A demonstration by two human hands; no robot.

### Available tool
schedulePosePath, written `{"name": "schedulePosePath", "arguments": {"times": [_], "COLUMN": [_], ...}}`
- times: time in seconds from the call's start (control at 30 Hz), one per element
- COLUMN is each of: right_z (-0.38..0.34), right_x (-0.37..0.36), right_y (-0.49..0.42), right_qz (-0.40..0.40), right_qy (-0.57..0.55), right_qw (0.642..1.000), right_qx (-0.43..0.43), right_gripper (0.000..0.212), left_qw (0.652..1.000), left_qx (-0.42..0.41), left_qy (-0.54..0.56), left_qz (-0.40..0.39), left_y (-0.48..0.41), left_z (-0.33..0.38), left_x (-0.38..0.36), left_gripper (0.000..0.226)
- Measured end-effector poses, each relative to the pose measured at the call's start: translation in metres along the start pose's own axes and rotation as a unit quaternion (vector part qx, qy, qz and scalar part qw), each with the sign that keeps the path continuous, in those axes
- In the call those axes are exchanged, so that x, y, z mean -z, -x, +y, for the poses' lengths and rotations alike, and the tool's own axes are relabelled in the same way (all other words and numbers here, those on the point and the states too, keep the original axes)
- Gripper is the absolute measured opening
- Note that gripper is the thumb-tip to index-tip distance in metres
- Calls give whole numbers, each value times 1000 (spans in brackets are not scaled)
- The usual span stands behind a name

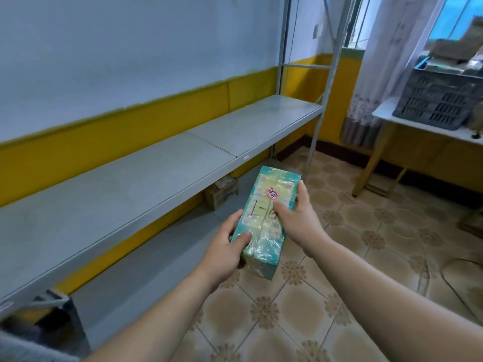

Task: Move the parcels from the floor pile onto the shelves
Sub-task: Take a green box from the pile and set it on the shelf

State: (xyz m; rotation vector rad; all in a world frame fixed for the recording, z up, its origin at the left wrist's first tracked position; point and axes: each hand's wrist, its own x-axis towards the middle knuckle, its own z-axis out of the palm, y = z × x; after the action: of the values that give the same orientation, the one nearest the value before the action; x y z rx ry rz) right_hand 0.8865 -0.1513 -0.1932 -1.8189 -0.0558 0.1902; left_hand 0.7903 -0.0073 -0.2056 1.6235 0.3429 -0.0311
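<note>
Grey shelf [146,178] bare, parcel [264,218] held just off its front edge over tiled floor. Left hand [224,246] and right hand [295,212] clamped on long sides. Probably light, soft, slippery film; best gripped mid-length.

A dark slatted crate [437,100] piled with goods sits on a white counter [407,122] at far right. A patterned curtain [376,74] hangs just left of it, above the tiled floor [352,244].
</note>
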Motion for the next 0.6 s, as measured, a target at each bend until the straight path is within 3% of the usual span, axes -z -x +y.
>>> {"name": "schedulePosePath", "arguments": {"times": [0.2, 0.6], "right_z": [20, 112], "right_x": [-11, -111], "right_y": [-95, -249], "right_qz": [-49, -251], "right_qy": [22, 125], "right_qw": [998, 957], "right_qx": [-21, -76], "right_gripper": [66, 66], "left_qw": [998, 964], "left_qx": [54, 144], "left_qy": [9, 68], "left_qz": [26, 214], "left_y": [-87, -204], "left_z": [-14, -119], "left_x": [-10, 11], "left_gripper": [49, 43]}}
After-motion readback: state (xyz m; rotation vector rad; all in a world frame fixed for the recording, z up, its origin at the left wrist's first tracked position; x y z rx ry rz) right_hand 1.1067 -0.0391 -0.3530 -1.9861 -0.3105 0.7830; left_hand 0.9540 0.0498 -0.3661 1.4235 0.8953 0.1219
